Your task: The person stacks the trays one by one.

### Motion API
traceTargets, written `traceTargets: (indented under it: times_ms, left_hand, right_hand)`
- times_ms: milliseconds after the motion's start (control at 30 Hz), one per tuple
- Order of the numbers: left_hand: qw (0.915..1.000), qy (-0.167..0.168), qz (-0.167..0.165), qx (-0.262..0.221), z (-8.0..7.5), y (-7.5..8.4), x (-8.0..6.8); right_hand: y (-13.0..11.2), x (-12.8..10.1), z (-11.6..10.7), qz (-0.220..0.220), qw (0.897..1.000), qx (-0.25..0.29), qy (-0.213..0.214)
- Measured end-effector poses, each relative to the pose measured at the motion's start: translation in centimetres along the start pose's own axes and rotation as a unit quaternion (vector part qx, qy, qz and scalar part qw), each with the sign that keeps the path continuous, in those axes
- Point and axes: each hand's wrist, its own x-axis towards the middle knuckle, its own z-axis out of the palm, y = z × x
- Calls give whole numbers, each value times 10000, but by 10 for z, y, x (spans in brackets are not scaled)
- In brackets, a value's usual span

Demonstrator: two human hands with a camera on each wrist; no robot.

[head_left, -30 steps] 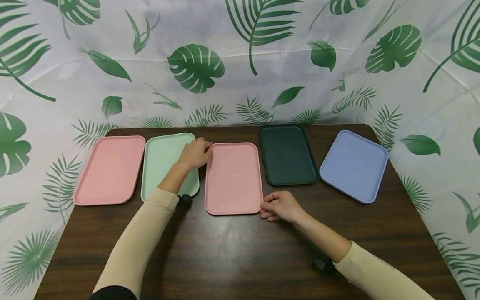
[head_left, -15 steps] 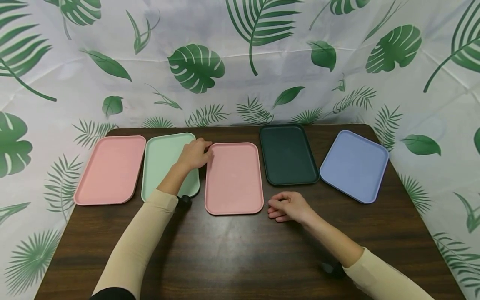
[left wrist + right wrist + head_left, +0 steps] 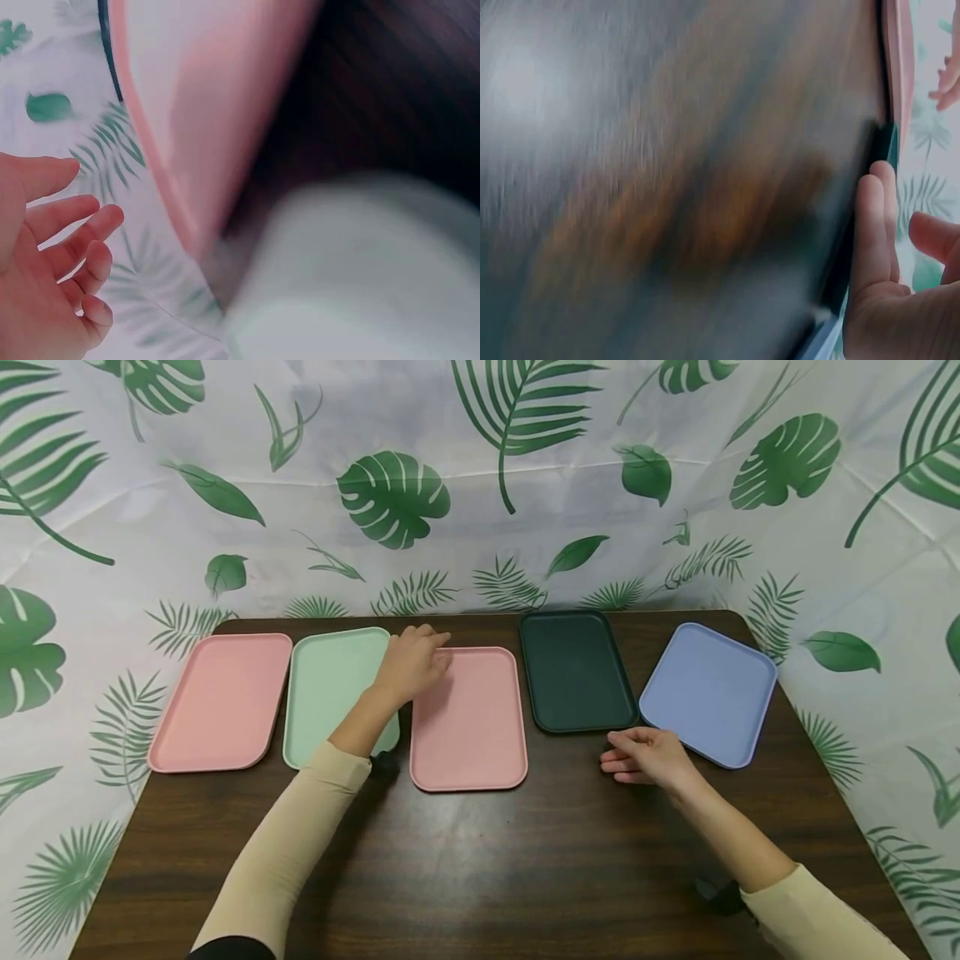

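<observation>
My left hand (image 3: 412, 662) hovers by the far left corner of the middle pink tray (image 3: 468, 727) and overlaps the mint green tray (image 3: 330, 685). In the left wrist view its fingers (image 3: 71, 221) are loosely bent with nothing between them. My right hand (image 3: 647, 757) is just in front of the dark green tray (image 3: 577, 672), near its front right corner. Its fingers (image 3: 871, 240) look nearly straight in the right wrist view, the thumb stands apart, and it holds nothing. Close beside this hand lies the blue tray (image 3: 708, 693), turned at an angle.
Another pink tray (image 3: 221, 702) lies at the far left of the row. All the trays rest along the back of a dark wooden table (image 3: 480, 877). Behind it hangs a white cloth (image 3: 525, 543) printed with green leaves.
My right hand has let go of the middle pink tray's front right corner and moved right towards the dark green and blue trays. My left hand has lifted slightly off its edge and shifted right.
</observation>
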Motion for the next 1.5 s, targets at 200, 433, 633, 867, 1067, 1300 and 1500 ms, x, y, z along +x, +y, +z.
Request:
traceTargets:
  times_ms: [200, 433, 633, 867, 1067, 1300, 1500]
  left_hand:
    - [9983, -262, 519, 79, 5, 41, 5]
    - [9889, -943, 1080, 389, 24, 102, 2]
    - [9846, -1267, 893, 812, 44, 129, -1]
    - [9885, -1134, 553, 829, 53, 135, 1]
    - [9892, -1263, 348, 663, 52, 135, 3]
    - [9898, -1286, 238, 568, 53, 135, 3]
    - [9913, -1284, 15, 291, 53, 137, 4]
  right_hand:
    - [-2, 2, -15, -530, 9960, -530, 488]
    - [-5, 8, -21, -991, 9802, -1504, 827]
    - [-10, 20, -29, -977, 9719, -2023, 700]
    - [-11, 30, -36, -793, 9736, -2070, 537]
    - [-15, 30, -35, -1199, 9591, -2370, 982]
    - [-22, 34, -34, -1206, 9424, -3017, 800]
    - [-24, 38, -35, -1089, 9344, -3340, 593]
